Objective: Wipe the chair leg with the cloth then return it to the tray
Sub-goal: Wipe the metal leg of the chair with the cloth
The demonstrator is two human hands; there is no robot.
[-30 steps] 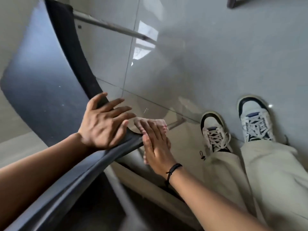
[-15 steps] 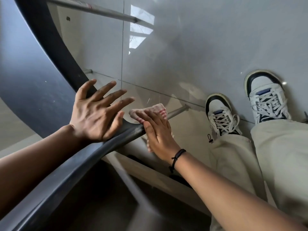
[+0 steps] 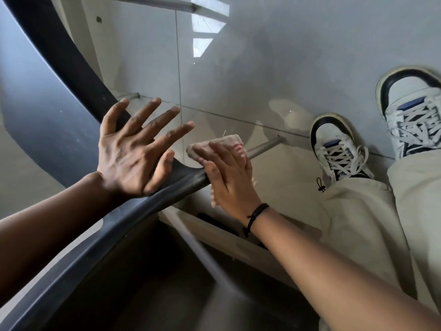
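A dark grey chair [image 3: 47, 120] with a curved black edge fills the left of the view. Its metal leg [image 3: 265, 146] slants down to the tiled floor. My right hand [image 3: 229, 177] presses a pale pink-striped cloth [image 3: 226, 142] around the top of that leg, just under the seat edge. My left hand [image 3: 136, 151] rests its palm on the seat's edge with the fingers spread, holding nothing. No tray is in view.
My two white and navy sneakers [image 3: 334, 149] and beige trousers [image 3: 381, 223] are at the right on the glossy grey tiled floor [image 3: 286, 56]. A second metal chair leg [image 3: 148, 4] crosses the top. A beige ledge [image 3: 238, 240] runs below my right wrist.
The view has shifted so the chair and hands sit higher and larger. My left fingers have spread wider and lifted. My right hand with the cloth stays on the leg's upper end.
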